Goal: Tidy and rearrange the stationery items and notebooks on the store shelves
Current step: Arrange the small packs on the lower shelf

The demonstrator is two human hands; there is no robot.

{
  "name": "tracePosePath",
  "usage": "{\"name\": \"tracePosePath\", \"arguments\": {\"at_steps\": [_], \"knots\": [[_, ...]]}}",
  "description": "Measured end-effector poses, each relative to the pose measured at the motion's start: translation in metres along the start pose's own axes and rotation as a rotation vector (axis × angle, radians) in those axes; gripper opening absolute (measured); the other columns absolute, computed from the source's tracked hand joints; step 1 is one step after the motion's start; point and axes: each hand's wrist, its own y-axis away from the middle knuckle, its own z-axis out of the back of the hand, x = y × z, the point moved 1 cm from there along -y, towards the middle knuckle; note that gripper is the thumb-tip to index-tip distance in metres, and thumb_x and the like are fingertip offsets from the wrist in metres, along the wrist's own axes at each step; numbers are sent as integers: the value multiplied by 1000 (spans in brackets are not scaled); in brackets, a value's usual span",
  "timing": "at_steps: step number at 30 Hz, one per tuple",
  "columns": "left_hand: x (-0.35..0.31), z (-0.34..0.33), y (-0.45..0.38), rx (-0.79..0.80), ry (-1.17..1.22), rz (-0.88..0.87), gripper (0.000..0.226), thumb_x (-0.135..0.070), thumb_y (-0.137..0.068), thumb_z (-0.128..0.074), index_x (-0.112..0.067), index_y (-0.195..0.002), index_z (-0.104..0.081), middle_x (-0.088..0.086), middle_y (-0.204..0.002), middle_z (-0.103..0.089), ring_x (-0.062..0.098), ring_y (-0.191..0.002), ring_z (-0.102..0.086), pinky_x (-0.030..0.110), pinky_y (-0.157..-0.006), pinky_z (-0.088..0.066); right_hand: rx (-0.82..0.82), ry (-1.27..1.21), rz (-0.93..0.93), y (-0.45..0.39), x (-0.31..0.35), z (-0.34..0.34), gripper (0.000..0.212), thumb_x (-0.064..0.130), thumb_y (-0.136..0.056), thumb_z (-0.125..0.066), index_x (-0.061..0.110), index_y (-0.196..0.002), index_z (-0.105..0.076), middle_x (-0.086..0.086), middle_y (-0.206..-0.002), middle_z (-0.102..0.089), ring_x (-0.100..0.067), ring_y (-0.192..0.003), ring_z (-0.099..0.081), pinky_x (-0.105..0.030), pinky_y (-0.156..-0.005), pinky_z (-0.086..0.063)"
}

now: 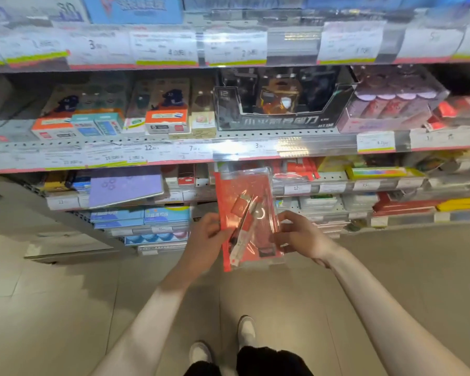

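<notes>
Head view: left hand (204, 234), right hand (300, 234) pinch red clear-plastic stationery pouch (246, 213) edges; slick film, loose pens inside could slip, drop.

Worn on the head, looking forward and down. Close to the shelves (255, 147), floor (52, 308) below. Single view only.

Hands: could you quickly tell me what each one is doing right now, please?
Left hand: grips the left edge of the red stationery pouch.
Right hand: pinches the pouch's right edge.
</notes>
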Motion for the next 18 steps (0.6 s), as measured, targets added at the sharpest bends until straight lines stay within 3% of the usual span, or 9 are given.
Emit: {"name": "tracePosePath", "arguments": {"at_steps": [4,8,10,12,16,18], "knots": [[11,-25,-30,96,-80,16,38,-16,-93,-65,-22,-128,-53,8,-110,-71,21,-97,-70,42,-88,-57,-120,-152,-36,-12,-24,15,27,-13,-88,-60,4,-108,-55,-13,-84,-65,-21,-64,-59,-34,-62,-50],[14,-54,-64,167,-72,11,64,-3,-90,-65,-28,-144,-40,4,-103,-68,19,-93,-68,36,-81,-58,-235,-228,-5,-40,-38,39,30,-13,-90,-56,5,-114,-55,-5,-73,-70,-20,-60,-61,-38,-69,-48],[15,-68,-82,146,-43,8,70,1,-89,-65,-27,-147,-38,4,-105,-66,16,-92,-67,33,-79,-58,-286,-274,26,-57,-39,51,30,-12,-91,-54,4,-117,-54,-11,-76,-71,-25,-63,-64,-40,-75,-52],[16,-81,-101,101,-1,6,70,1,-89,-66,-26,-147,-38,11,-115,-65,21,-99,-66,38,-80,-60,-303,-308,61,-73,-37,62,31,-10,-94,-52,8,-119,-54,-13,-80,-73,-23,-65,-71,-35,-70,-58],[12,-104,-139,7,42,-79,57,1,-90,-64,-20,-140,-48,9,-114,-65,8,-86,-64,14,-58,-54,-304,-228,151,-101,-34,80,63,-16,-89,-56,28,-134,-49,-9,-100,-72,-24,-81,-74,-35,-73,-59],[9,-114,-157,-29,-9,-164,43,-2,-91,-65,-17,-131,-55,9,-109,-68,8,-81,-65,14,-61,-54,-421,-117,210,-115,-35,90,66,-17,-88,-56,25,-138,-48,5,-92,-71,-19,-82,-72,-31,-75,-57]]}}
